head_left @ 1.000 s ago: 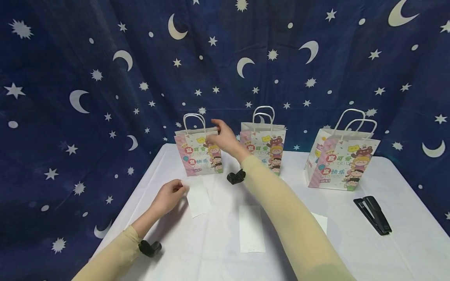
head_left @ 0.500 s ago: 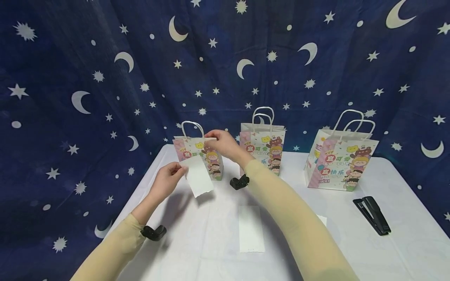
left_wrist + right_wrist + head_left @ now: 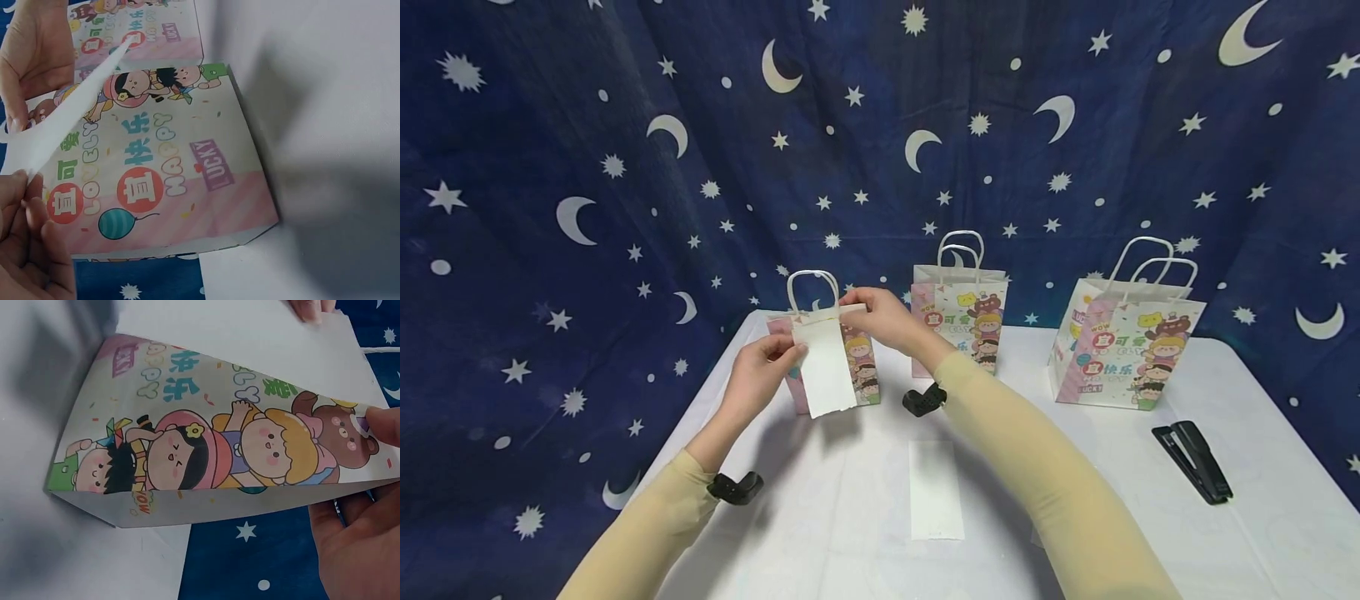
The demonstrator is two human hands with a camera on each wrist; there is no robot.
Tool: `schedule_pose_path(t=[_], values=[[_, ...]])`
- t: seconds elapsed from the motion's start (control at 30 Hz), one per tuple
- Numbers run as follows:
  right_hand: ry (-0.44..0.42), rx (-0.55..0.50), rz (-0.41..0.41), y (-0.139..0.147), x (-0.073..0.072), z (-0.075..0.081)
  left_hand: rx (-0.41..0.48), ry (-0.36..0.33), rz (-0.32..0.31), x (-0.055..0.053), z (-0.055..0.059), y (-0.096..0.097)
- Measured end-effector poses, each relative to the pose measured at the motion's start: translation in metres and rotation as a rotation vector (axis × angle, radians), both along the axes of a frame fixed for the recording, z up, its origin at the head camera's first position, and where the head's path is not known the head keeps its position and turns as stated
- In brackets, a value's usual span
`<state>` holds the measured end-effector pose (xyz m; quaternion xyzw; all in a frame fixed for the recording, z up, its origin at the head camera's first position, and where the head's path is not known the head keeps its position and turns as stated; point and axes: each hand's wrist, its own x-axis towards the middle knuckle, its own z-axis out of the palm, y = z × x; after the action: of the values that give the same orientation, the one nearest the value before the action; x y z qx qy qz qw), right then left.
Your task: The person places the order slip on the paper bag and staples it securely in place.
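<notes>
My left hand (image 3: 758,371) pinches a blank white paper slip (image 3: 826,371) by its left edge. The slip hangs upright in front of the leftmost cartoon-printed paper gift bag (image 3: 863,367) and covers much of its front. On that bag's top right corner is my right hand (image 3: 889,321), with the thumb (image 3: 382,424) on the printed face and the fingers (image 3: 350,519) behind. In the left wrist view the slip (image 3: 75,115) stands out from the bag's face, its upper end close by the bag's rim. The bag's twisted white handles (image 3: 812,273) rise above the slip.
Two similar gift bags stand along the back, one in the middle (image 3: 962,325) and one at the right (image 3: 1123,350). Another white slip (image 3: 936,492) lies flat on the white-covered table (image 3: 1150,533). A black stapler (image 3: 1193,461) lies at the right. A starry blue curtain (image 3: 880,125) hangs behind.
My left hand has raised the slip from the table to the leftmost bag's front. My right hand has come down onto that bag's top corner, and the bag has shifted slightly toward me.
</notes>
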<state>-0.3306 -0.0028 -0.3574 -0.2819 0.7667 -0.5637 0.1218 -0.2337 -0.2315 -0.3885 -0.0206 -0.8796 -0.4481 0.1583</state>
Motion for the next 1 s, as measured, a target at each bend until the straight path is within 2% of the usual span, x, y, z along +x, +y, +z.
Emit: schedule_pose_path(t=[0.17, 0.27, 0.5, 0.73, 1.0], values=[[0.053, 0.034, 0.013, 0.007, 0.003, -0.001, -0.022, 0.087, 0.054, 0.006, 0.006, 0.005], [0.048, 0.036, 0.037, 0.01, 0.004, -0.002, -0.035, 0.113, 0.071, 0.007, 0.007, 0.007], [-0.003, 0.0, 0.068, 0.009, 0.008, -0.005, -0.033, 0.106, 0.091, 0.007, 0.005, 0.009], [0.026, 0.008, 0.024, 0.006, 0.009, -0.009, -0.043, 0.093, 0.102, 0.008, 0.004, 0.01], [0.025, -0.03, -0.005, 0.005, 0.012, -0.008, -0.026, 0.092, 0.094, 0.007, 0.006, 0.015]])
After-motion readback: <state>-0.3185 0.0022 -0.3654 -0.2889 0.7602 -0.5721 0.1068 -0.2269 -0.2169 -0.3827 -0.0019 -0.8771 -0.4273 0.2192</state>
